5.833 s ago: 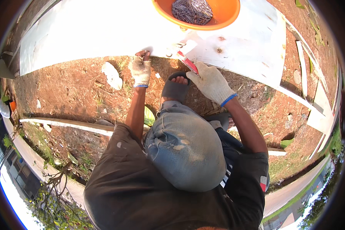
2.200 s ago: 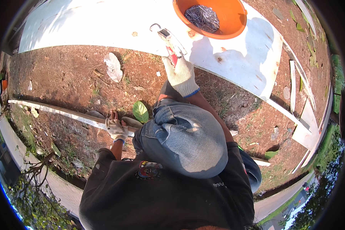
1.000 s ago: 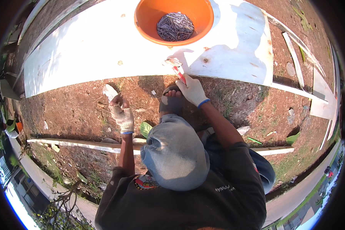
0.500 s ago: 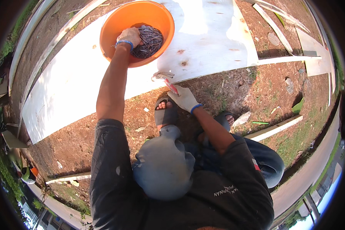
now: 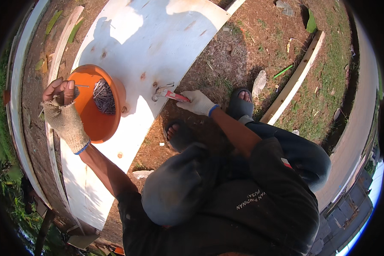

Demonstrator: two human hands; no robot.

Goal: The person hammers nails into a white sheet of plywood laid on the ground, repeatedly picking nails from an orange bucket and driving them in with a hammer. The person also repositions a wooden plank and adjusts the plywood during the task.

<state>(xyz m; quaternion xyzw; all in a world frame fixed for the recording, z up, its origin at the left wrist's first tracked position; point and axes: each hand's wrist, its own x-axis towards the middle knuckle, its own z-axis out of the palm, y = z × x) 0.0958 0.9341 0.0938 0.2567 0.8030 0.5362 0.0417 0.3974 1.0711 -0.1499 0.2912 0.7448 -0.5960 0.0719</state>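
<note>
My left hand (image 5: 65,117), in a fingerless-tipped knit glove with a blue cuff, is raised at the left rim of an orange bucket (image 5: 87,126). Its thumb and fingers pinch a single nail (image 5: 82,86), which points right over the bucket. A heap of loose nails (image 5: 103,97) lies inside the bucket, which stands on a pale plywood sheet (image 5: 128,55). My gloved right hand (image 5: 197,103) is closed round the red grip of a claw hammer (image 5: 175,96). The hammer's metal head is over the near edge of the sheet.
A wooden beam (image 5: 295,79) lies on the dirt to the right, near a green stick (image 5: 283,71) and a pale stone-like piece (image 5: 259,83). Long timber strips (image 5: 64,45) run along the sheet's left side. My sandalled feet (image 5: 179,134) are beside the sheet.
My left hand has come out of the nail heap and moved left with a nail between its fingers. The view has turned. My right hand still grips the hammer.
</note>
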